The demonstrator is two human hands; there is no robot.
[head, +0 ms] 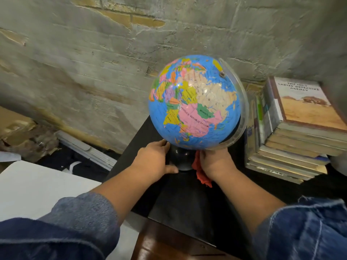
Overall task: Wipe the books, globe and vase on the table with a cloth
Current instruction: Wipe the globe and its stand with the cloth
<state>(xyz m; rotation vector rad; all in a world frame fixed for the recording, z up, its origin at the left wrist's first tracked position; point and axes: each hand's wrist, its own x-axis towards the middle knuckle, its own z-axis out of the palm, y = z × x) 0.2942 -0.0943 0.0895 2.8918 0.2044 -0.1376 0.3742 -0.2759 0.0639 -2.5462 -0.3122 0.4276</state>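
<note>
Globe (195, 102): 1, left fingers (164, 144) gripping base (176, 156) | cloth (201, 175): 1, in right fingers (208, 153)

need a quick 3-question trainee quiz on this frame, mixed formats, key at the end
1. True or false: the red cloth is held by the left hand.
2. Multiple choice: where is the stack of books relative to the globe? A) on its left B) on its right C) underneath it
3. Fill in: the left hand holds the globe's black ____.

Key
1. False. The cloth is at the right hand, against the stand.
2. B
3. base
</note>
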